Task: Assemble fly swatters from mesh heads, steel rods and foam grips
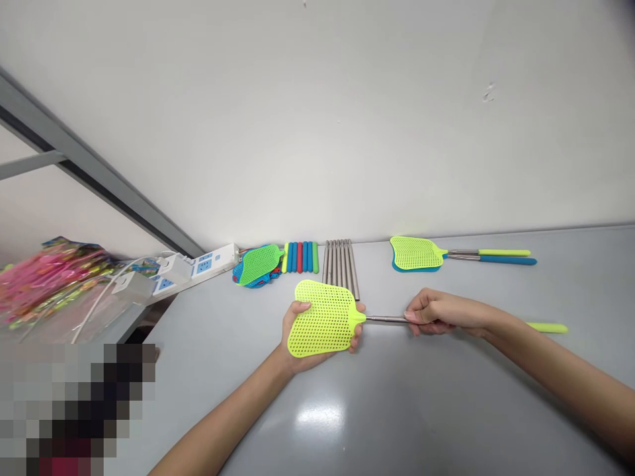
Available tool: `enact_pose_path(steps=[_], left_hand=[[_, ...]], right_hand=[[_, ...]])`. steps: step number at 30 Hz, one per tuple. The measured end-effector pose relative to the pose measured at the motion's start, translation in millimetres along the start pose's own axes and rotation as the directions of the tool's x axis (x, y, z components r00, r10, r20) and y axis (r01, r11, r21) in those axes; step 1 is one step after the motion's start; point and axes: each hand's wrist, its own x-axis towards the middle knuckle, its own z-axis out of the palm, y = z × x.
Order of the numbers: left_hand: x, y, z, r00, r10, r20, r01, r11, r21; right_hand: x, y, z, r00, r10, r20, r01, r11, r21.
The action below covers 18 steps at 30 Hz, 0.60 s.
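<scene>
My left hand (297, 334) is closed around the head of a yellow fly swatter (325, 320), its thumb on the front of the mesh and fingers behind. My right hand (436, 312) pinches the swatter's thin metal rod to the right of the head. A yellow grip (548, 327) shows beyond my right forearm; the forearm hides what lies between. Behind the swatter head, several metal rods (340, 261) lie side by side. Left of them sits a row of coloured handle grips (300, 258), then a pile topped by a green swatter head (260, 264).
Two swatters, a yellow one (419, 253) over a blue one (506, 260), lie near the wall at the back right. A white power strip (213, 260) with plugs stands at the left edge. Beyond it are pink plastic-wrapped items (54, 277) and a metal frame (99, 178).
</scene>
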Motion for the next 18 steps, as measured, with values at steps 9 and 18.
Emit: enact_pose_path(steps=[9,18], left_hand=[[-0.1,-1.3,0.1,0.999,-0.034,0.026,0.033,0.999,0.033],[1.1,2.0,-5.0,0.992,-0.125,0.012,0.124,0.991,0.050]], right_hand=[[2.4,2.8,0.9,0.992,0.055,0.112,-0.066,0.993,0.094],[3.7,3.0,6.2,0.987,0.089,0.136,-0.106,0.986,0.127]])
